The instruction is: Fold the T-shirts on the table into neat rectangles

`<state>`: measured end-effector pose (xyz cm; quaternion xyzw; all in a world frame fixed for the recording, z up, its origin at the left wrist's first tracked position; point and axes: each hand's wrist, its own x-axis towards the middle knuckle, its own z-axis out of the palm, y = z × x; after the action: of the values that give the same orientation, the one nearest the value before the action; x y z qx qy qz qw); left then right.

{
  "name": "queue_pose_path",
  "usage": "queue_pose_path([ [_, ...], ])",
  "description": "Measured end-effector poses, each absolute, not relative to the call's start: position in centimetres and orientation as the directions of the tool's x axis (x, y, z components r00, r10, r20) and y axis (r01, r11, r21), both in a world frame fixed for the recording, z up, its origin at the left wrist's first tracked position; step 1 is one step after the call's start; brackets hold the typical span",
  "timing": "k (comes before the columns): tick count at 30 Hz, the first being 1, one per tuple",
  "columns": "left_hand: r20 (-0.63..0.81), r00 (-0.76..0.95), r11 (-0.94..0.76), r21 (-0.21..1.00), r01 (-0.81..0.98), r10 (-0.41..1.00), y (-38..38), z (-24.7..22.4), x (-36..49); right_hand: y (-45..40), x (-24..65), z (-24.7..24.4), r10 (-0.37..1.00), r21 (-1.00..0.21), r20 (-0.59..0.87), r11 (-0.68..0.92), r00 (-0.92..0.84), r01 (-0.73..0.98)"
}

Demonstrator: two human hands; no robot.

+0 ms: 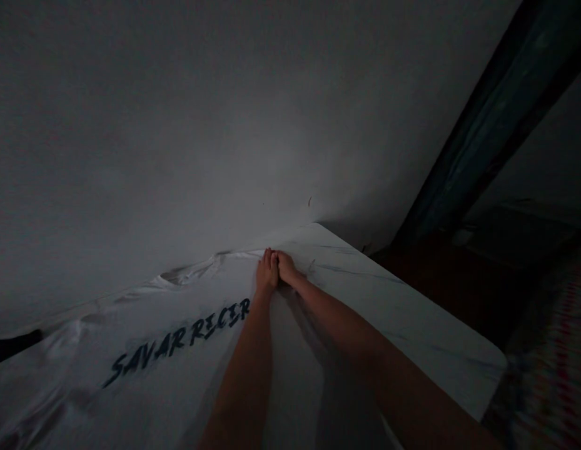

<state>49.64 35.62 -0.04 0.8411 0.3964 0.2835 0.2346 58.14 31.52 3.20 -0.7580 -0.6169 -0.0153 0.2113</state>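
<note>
A white T-shirt (pixel 177 369) with dark brush-style lettering is spread over the table, and creases run along its far and left parts. My left hand (pixel 267 273) lies on the cloth near its far right edge, fingers stretched forward. Right beside it, touching or nearly so, my right hand (pixel 286 269) is curled closed at the shirt's edge. The cloth inside its fingers is mostly hidden. Both forearms reach forward across the shirt in dim light.
The white marble-patterned table (pixel 403 306) has a rounded right corner. A plain pale wall (pixel 201 125) rises behind it. At the right stand a dark slanting post (pixel 478 125) and a blurred, colourful patterned cloth (pixel 553 362). A black object (pixel 15 347) shows at far left.
</note>
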Motion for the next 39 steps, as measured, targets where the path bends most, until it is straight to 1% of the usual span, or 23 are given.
queue_pose_path([
  [4, 0.279, 0.593, -0.654, 0.373, 0.658, 0.755, 34.4, -0.1, 50.2, 28.4, 64.7, 4.8, 0.887, -0.345, 0.276, -0.268, 0.370, 0.900],
  [5, 0.282, 0.602, -0.665, 0.321, 0.675, 0.747, 34.0, -0.1, 50.4, 27.5, 66.5, 5.0, 0.880, -0.387, 0.245, -0.295, 0.406, 0.873],
  [7, 0.296, 0.608, -0.675, 0.257, 0.692, 0.736, 33.5, -0.1, 50.5, 25.9, 69.4, 5.1, 0.902, -0.464, 0.139, -0.306, 0.409, 0.832],
  [9, 0.306, 0.600, -0.670, 0.241, 0.702, 0.739, 33.2, -0.1, 50.6, 24.7, 71.1, 4.6, 0.944, -0.531, 0.057, -0.246, 0.324, 0.811],
  [10, 0.309, 0.596, -0.667, 0.245, 0.704, 0.742, 33.1, -0.1, 50.6, 24.3, 71.5, 4.2, 0.960, -0.559, 0.047, -0.204, 0.277, 0.804],
  [12, 0.308, 0.590, -0.662, 0.261, 0.702, 0.747, 33.1, -0.2, 50.6, 24.1, 71.5, 3.4, 0.969, -0.610, 0.073, -0.144, 0.236, 0.779],
  [17, 0.313, 0.580, -0.655, 0.258, 0.711, 0.752, 33.0, -0.1, 50.7, 25.1, 70.2, 2.3, 0.943, -0.654, 0.167, -0.113, 0.288, 0.748],
  [19, 0.312, 0.582, -0.656, 0.251, 0.712, 0.751, 32.9, 0.0, 50.7, 25.7, 70.2, 2.4, 0.943, -0.642, 0.178, -0.105, 0.281, 0.759],
  [22, 0.293, 0.585, -0.652, 0.258, 0.713, 0.756, 32.9, 0.1, 50.7, 26.3, 71.1, 3.0, 0.931, -0.587, 0.208, -0.127, 0.300, 0.800],
  [25, 0.283, 0.585, -0.648, 0.261, 0.715, 0.760, 32.9, 0.0, 50.7, 26.9, 72.6, 3.7, 0.882, -0.535, 0.247, -0.222, 0.402, 0.815],
  [27, 0.284, 0.586, -0.649, 0.258, 0.716, 0.759, 33.0, 0.0, 50.7, 27.4, 73.1, 4.0, 0.855, -0.519, 0.245, -0.282, 0.457, 0.807],
  [31, 0.260, 0.591, -0.644, 0.251, 0.722, 0.764, 32.8, 0.1, 50.6, 28.7, 72.7, 4.2, 0.836, -0.492, 0.207, -0.360, 0.509, 0.792],
  [34, 0.263, 0.585, -0.639, 0.245, 0.729, 0.768, 32.5, 0.3, 50.5, 29.1, 72.0, 4.2, 0.773, -0.456, 0.169, -0.488, 0.611, 0.744],
  [36, 0.267, 0.580, -0.637, 0.250, 0.729, 0.769, 32.3, 0.5, 50.5, 28.2, 71.5, 4.3, 0.736, -0.436, 0.133, -0.558, 0.664, 0.706],
  [39, 0.245, 0.572, -0.622, 0.272, 0.735, 0.783, 32.1, 0.7, 50.7, 25.1, 69.6, 4.3, 0.716, -0.390, 0.046, -0.629, 0.696, 0.673],
])
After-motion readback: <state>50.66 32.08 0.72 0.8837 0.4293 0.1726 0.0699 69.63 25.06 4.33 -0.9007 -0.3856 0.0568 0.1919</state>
